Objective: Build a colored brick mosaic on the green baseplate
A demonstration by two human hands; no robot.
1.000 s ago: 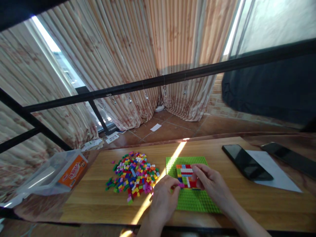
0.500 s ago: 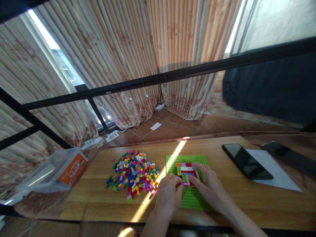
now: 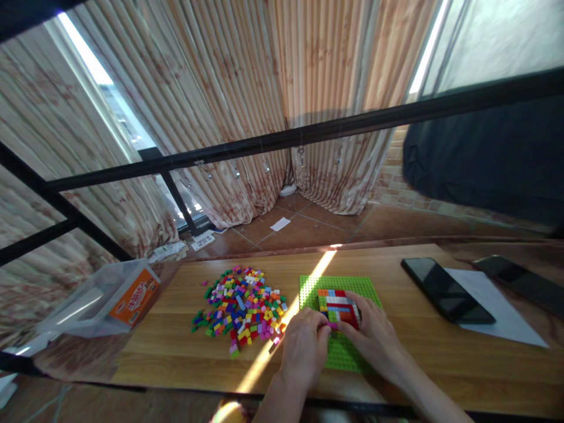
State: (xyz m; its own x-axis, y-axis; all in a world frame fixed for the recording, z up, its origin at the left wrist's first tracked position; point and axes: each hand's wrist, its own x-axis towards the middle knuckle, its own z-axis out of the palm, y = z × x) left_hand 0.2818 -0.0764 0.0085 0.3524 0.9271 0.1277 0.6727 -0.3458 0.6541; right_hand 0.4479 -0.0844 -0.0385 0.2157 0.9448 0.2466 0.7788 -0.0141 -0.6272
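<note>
On a green studded baseplate (image 3: pixel 348 355) sits a flat, multicoloured build of toy bricks (image 3: pixel 337 300), with rows of orange, red, white, blue and yellow. My left hand (image 3: pixel 305 343) is at its near left corner, thumb and forefinger closed on a small magenta brick (image 3: pixel 332 325). From the right, my right hand (image 3: pixel 378 336) grips the build, forefinger at its far right corner and thumb at the near edge beside the magenta brick. My fingers cover part of the build's right and near sides.
Left of the baseplate lies a loose heap of coloured bricks (image 3: pixel 242 302). A clear plastic tub (image 3: pixel 99 299) with an orange label stands at the table's left end. On the right are a black phone (image 3: pixel 445 291), a white paper sheet (image 3: pixel 502 308) and another dark device (image 3: pixel 522 282).
My right thumb has come down from the build's middle to its near edge, by the magenta brick. My left hand stays at the near left corner. The whole view has shifted slightly.
</note>
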